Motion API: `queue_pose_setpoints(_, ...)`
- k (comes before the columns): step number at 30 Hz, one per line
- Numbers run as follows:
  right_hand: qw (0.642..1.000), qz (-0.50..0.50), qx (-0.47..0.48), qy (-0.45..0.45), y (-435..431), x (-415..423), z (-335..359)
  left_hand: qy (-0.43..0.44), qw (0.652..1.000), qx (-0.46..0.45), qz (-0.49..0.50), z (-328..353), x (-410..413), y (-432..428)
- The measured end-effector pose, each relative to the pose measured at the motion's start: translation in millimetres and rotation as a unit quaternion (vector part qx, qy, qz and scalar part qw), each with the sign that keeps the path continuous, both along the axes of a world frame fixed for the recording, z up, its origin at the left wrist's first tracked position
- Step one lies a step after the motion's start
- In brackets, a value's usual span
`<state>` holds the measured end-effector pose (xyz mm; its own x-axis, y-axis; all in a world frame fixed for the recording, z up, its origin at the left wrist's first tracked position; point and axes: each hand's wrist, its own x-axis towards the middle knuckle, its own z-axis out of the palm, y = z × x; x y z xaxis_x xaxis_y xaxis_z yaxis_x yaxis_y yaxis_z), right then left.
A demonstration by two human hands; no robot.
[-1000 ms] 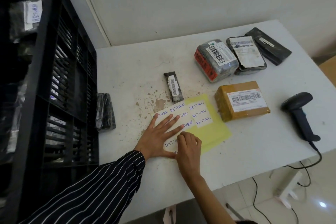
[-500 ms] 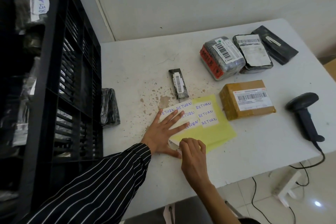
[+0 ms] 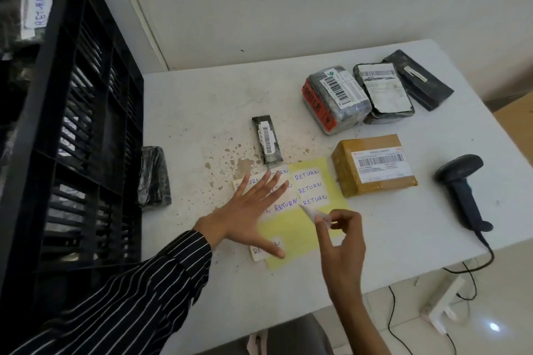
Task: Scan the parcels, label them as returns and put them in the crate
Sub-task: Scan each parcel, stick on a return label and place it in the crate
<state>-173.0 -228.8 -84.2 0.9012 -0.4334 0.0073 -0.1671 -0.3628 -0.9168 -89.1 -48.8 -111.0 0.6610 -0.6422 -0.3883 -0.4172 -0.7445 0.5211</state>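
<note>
A yellow sheet (image 3: pixel 302 236) of white RETURN stickers lies on the white table (image 3: pixel 202 101). My left hand (image 3: pixel 248 210) presses flat on it with straight fingers. Just right of it, my right hand (image 3: pixel 340 239) pinches a peeled white sticker (image 3: pixel 310 213), lifted off the sheet. A small black parcel (image 3: pixel 266 140) with a barcode lies just beyond the sheet. A brown box parcel (image 3: pixel 375 164) sits to the right. Three wrapped parcels lie at the back: grey with red tape (image 3: pixel 334 98), black with a white label (image 3: pixel 383 92), and flat black (image 3: pixel 418 79). The black crate (image 3: pixel 72 124) stands at the left.
A black handheld scanner (image 3: pixel 464 190) lies near the table's right edge, its cable hanging down to the floor. A black wrapped parcel (image 3: pixel 153 179) rests against the crate's side. Labelled parcels show inside the crate. A power strip (image 3: pixel 441 302) lies on the floor.
My right hand has peeled a sticker off the yellow sheet and lifted it up to the right. My left hand stays pressed on the sheet.
</note>
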Motion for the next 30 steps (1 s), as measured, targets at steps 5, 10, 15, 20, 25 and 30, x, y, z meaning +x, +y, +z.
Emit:
queue_pose_setpoints(5, 0.999, -0.014, 0.035, 0.011, -35, 22, 11, 0.245, 0.865, -0.291, 0.326, 44, -10, -82)
queue_pose_setpoints(10, 0.999, -0.004, 0.033, -0.008, -73, 45, 11, 0.223, 0.758, -0.367, 0.49, 50, -5, -154)
queue_pose_setpoints(15, 1.0, 0.023, -0.001, -0.007, -121, 70, 6, 0.138, 0.765, -0.343, 0.527, 45, 11, -197)
queue_pose_setpoints(20, 0.997, 0.063, -0.048, 0.017, -158, 98, -5, 0.019, 0.792, -0.289, 0.538, 36, 21, -229)
queue_pose_setpoints(25, 0.989, 0.092, -0.115, 0.031, -175, 112, -20, -0.031, 0.789, -0.262, 0.554, 26, 25, -251)
queue_pose_setpoints(30, 0.979, 0.117, -0.167, -0.005, -179, 112, -27, -0.107, 0.838, -0.132, 0.519, 24, 27, -254)
